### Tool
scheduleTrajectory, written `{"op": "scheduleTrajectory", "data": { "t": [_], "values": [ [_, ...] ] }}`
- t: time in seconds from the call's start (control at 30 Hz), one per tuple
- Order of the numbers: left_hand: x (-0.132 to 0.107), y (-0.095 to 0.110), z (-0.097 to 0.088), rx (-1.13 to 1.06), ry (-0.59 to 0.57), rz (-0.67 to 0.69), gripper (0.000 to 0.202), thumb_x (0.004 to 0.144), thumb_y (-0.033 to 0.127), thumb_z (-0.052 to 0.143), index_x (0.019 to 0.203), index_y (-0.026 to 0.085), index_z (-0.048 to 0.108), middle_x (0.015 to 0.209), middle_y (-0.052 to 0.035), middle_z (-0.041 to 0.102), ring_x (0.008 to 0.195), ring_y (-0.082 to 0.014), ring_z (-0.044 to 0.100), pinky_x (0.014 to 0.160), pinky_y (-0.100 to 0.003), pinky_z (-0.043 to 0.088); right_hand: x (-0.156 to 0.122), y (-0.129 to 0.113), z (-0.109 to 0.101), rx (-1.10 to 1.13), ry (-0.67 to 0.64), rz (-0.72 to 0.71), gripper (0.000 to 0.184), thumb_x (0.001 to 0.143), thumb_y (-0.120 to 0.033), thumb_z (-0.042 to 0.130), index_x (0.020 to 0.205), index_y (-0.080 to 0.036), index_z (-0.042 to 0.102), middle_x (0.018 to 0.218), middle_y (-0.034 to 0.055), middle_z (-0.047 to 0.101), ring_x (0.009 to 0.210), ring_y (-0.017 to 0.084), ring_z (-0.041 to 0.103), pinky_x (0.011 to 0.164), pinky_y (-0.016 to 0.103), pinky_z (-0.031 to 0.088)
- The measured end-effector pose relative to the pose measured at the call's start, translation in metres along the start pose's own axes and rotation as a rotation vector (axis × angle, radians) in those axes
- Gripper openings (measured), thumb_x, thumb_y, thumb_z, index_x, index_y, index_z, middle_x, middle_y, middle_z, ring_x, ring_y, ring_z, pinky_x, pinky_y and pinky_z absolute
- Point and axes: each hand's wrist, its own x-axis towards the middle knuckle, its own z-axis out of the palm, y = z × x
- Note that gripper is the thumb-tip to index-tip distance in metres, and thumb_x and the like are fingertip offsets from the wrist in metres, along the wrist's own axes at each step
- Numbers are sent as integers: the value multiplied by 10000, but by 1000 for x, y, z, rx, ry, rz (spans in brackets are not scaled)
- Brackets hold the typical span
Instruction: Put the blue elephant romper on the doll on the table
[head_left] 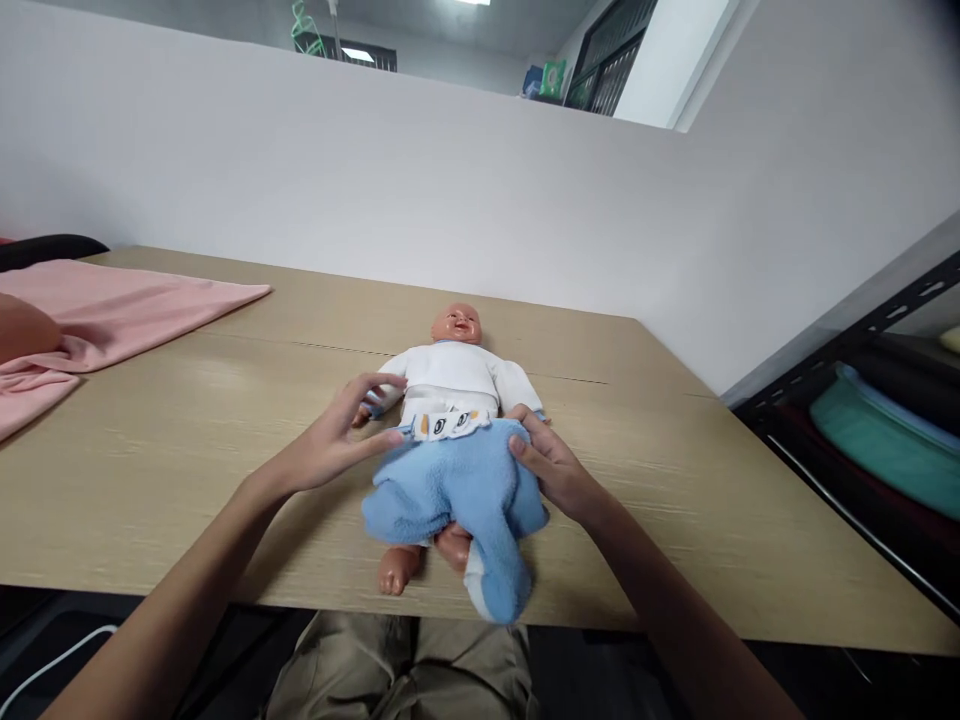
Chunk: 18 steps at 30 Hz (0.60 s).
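Note:
A baby doll [456, 325] lies on its back on the wooden table [187, 450], head away from me. It wears a white top [454, 370], a printed diaper [448, 423] and fluffy blue trousers [454, 490] bunched around its hips and legs, with bare feet showing near the table's front edge. My left hand [337, 440] pinches the trousers' waistband on the doll's left side, fingers curled. My right hand [547, 460] grips the waistband on the other side, thumb pressed into the blue fabric.
A pink cloth [112, 310] lies spread at the table's far left. A grey partition wall stands behind the table. A black metal shelf [862, 340] with folded teal and dark fabrics stands at the right. My lap shows below the table edge.

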Motion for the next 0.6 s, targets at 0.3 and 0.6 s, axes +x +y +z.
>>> {"op": "scheduleTrajectory", "data": {
  "t": [0.3, 0.6],
  "values": [
    [75, 45, 20, -163, -523, 160, 438, 847, 519, 896, 982, 202, 626, 849, 44, 536, 801, -157, 526, 704, -260, 436, 5, -39, -2, -542, 135, -230, 288, 1007, -497, 726, 1089, -228, 668, 964, 10, 660, 869, 184, 594, 824, 314, 474],
    [94, 30, 27, -348, -748, 41, 454, 845, 450, 894, 1148, 203, 664, 991, -8, 660, 917, -209, 642, 785, -285, 532, 0, -31, -35, -379, 133, -76, 330, 1008, -536, 726, 1078, -247, 583, 850, -35, 533, 747, 148, 504, 647, 250, 428]
  ]
}}
